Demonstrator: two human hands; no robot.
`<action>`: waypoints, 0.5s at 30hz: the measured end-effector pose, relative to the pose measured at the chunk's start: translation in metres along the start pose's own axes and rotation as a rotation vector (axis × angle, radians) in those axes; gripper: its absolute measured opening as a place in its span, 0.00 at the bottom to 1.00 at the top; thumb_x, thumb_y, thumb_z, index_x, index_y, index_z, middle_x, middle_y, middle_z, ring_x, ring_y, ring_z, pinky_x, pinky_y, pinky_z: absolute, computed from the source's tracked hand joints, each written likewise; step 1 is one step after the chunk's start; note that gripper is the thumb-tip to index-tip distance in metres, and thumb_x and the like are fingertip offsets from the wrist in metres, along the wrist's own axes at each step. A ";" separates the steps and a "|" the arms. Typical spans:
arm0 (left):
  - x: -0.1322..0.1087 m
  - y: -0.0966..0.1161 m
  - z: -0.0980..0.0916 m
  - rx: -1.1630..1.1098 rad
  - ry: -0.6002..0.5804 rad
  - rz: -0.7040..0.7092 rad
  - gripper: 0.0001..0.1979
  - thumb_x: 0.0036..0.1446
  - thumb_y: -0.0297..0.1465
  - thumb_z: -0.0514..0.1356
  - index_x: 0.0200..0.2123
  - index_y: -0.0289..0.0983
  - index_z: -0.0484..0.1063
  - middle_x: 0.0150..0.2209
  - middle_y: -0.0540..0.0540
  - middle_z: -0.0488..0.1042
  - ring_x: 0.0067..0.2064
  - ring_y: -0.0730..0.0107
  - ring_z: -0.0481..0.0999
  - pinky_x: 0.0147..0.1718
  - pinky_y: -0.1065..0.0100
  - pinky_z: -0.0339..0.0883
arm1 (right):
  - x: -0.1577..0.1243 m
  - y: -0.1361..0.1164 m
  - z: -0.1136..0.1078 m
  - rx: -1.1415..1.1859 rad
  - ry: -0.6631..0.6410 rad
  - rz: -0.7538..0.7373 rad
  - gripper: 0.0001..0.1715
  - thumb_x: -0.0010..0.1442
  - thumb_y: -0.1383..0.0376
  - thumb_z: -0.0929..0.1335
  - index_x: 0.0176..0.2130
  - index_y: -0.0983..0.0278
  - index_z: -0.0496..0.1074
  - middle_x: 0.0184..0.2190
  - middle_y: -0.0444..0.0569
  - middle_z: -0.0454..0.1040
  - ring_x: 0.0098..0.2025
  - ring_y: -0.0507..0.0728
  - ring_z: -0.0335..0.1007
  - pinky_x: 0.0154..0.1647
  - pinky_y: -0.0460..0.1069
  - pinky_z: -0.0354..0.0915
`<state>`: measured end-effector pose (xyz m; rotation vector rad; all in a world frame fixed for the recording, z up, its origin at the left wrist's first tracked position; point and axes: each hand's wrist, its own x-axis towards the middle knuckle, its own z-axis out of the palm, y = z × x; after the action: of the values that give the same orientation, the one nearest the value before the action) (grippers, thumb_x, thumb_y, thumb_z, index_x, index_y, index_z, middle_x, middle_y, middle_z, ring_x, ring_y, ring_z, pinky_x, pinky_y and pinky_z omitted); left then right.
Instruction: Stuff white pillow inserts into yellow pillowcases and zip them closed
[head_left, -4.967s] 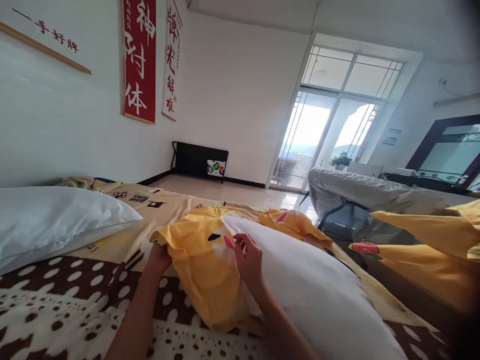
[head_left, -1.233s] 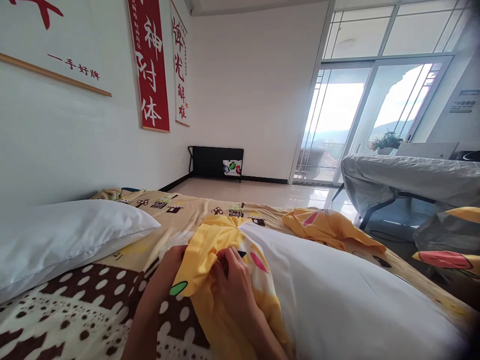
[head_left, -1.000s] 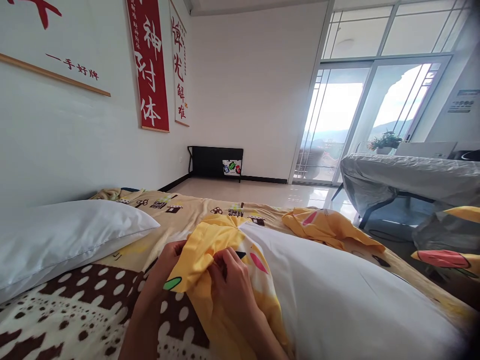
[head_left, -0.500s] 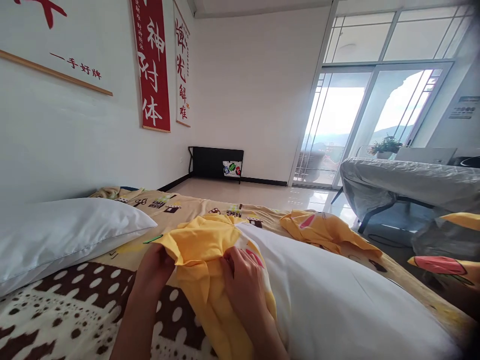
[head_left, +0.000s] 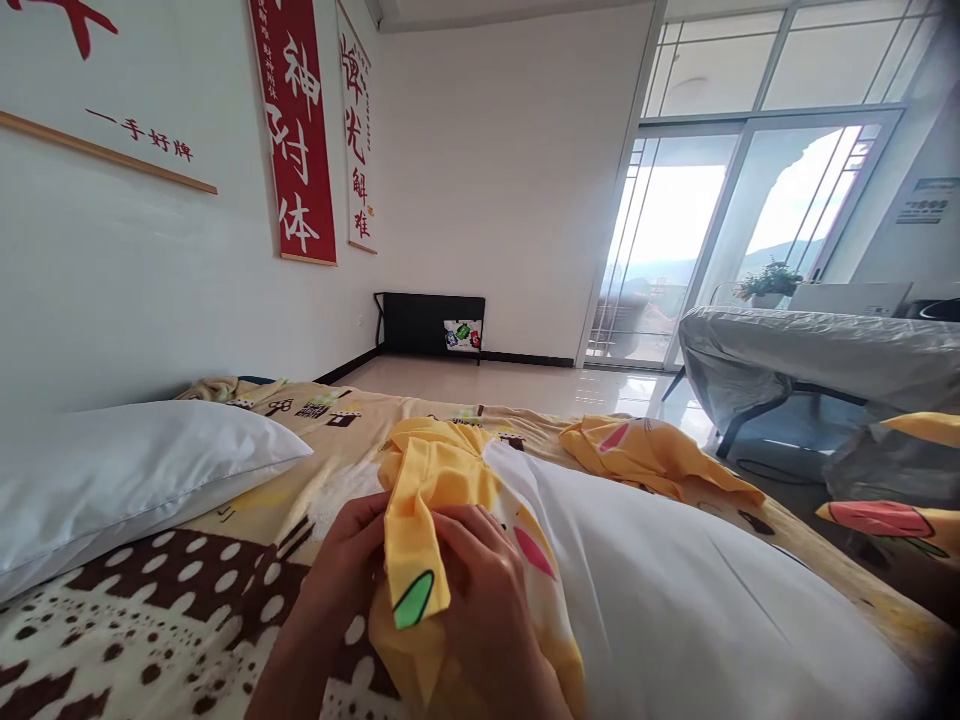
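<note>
A yellow pillowcase (head_left: 429,480) with cartoon prints is bunched over the near end of a white pillow (head_left: 675,600) lying on the bed. My left hand (head_left: 349,555) is closed on the pillowcase's left side. My right hand (head_left: 480,585) is closed on the cloth just right of it, and a folded flap with a green patch hangs between the two hands. Both hands rest at the pillow's end.
A second white pillow (head_left: 127,480) lies at the left on the brown dotted bedsheet (head_left: 172,610). More yellow cloth (head_left: 652,460) lies beyond the pillow. A covered table (head_left: 810,350) stands at the right, with glass doors (head_left: 720,240) behind it.
Both hands have drawn the bunched pillowcase nearer to me. The cloth has folded over, so the green patch now hangs between my hands.
</note>
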<state>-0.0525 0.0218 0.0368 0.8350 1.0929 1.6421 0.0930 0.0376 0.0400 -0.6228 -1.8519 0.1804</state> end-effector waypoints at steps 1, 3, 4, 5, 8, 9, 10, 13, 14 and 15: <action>-0.003 0.000 0.003 0.033 0.002 0.012 0.17 0.34 0.37 0.70 0.30 0.35 0.79 0.22 0.49 0.73 0.25 0.69 0.69 0.23 0.71 0.63 | -0.001 0.002 0.003 -0.007 -0.019 0.021 0.10 0.58 0.70 0.65 0.38 0.61 0.75 0.34 0.48 0.76 0.35 0.54 0.70 0.35 0.48 0.65; -0.006 0.001 0.005 0.089 -0.002 0.049 0.18 0.36 0.38 0.70 0.32 0.36 0.79 0.26 0.48 0.74 0.27 0.70 0.69 0.25 0.72 0.63 | -0.004 0.006 0.006 -0.002 -0.046 0.064 0.10 0.54 0.71 0.66 0.37 0.61 0.75 0.34 0.47 0.75 0.36 0.55 0.69 0.36 0.48 0.64; -0.006 0.001 0.004 0.106 -0.008 0.064 0.17 0.38 0.38 0.69 0.33 0.36 0.79 0.28 0.48 0.75 0.28 0.70 0.68 0.25 0.72 0.63 | -0.004 0.007 0.007 0.013 -0.060 0.082 0.10 0.53 0.71 0.67 0.36 0.61 0.75 0.34 0.47 0.74 0.36 0.55 0.69 0.36 0.48 0.64; -0.006 0.001 0.003 0.118 -0.016 0.074 0.17 0.39 0.39 0.69 0.34 0.37 0.80 0.31 0.47 0.76 0.29 0.70 0.68 0.26 0.72 0.63 | -0.004 0.008 0.008 0.033 -0.062 0.097 0.09 0.52 0.71 0.67 0.34 0.61 0.74 0.34 0.47 0.74 0.36 0.54 0.69 0.36 0.47 0.63; -0.002 0.001 -0.004 0.177 -0.106 0.080 0.18 0.44 0.39 0.67 0.39 0.38 0.79 0.39 0.46 0.76 0.32 0.68 0.68 0.30 0.72 0.64 | -0.005 0.012 0.011 0.094 -0.003 0.126 0.05 0.52 0.70 0.66 0.29 0.62 0.72 0.30 0.46 0.71 0.33 0.53 0.67 0.32 0.46 0.61; 0.001 0.000 -0.006 0.198 -0.158 0.080 0.18 0.46 0.38 0.66 0.42 0.39 0.78 0.40 0.46 0.76 0.34 0.68 0.68 0.31 0.72 0.64 | -0.005 0.013 0.013 0.107 0.020 0.126 0.05 0.53 0.69 0.66 0.28 0.62 0.71 0.28 0.45 0.70 0.31 0.53 0.66 0.32 0.46 0.60; 0.004 -0.001 -0.009 0.212 -0.216 0.079 0.18 0.48 0.38 0.66 0.44 0.39 0.77 0.40 0.46 0.76 0.34 0.68 0.68 0.32 0.72 0.64 | -0.006 0.014 0.015 0.113 0.029 0.119 0.05 0.54 0.68 0.66 0.27 0.62 0.70 0.27 0.45 0.69 0.30 0.52 0.65 0.31 0.46 0.59; 0.014 -0.006 -0.016 0.180 -0.339 0.061 0.17 0.51 0.37 0.64 0.44 0.39 0.76 0.32 0.49 0.73 0.31 0.72 0.66 0.31 0.73 0.63 | -0.006 0.018 0.019 0.100 -0.029 0.105 0.05 0.55 0.67 0.65 0.27 0.63 0.68 0.27 0.45 0.69 0.30 0.52 0.64 0.31 0.46 0.58; 0.017 -0.007 -0.017 0.150 -0.349 0.052 0.16 0.51 0.38 0.64 0.42 0.38 0.77 0.29 0.50 0.71 0.29 0.74 0.64 0.29 0.74 0.62 | -0.006 0.019 0.020 0.095 -0.044 0.116 0.05 0.55 0.68 0.64 0.28 0.63 0.68 0.27 0.46 0.69 0.30 0.52 0.63 0.31 0.46 0.58; 0.019 -0.008 -0.017 0.114 -0.351 0.040 0.15 0.50 0.38 0.65 0.40 0.37 0.77 0.26 0.51 0.69 0.26 0.76 0.62 0.28 0.74 0.61 | -0.005 0.020 0.020 0.094 -0.046 0.133 0.06 0.56 0.69 0.63 0.29 0.63 0.68 0.28 0.46 0.69 0.31 0.52 0.64 0.31 0.46 0.58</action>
<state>-0.0707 0.0369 0.0234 1.1763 0.9314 1.4069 0.0822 0.0551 0.0198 -0.6813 -1.8350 0.3700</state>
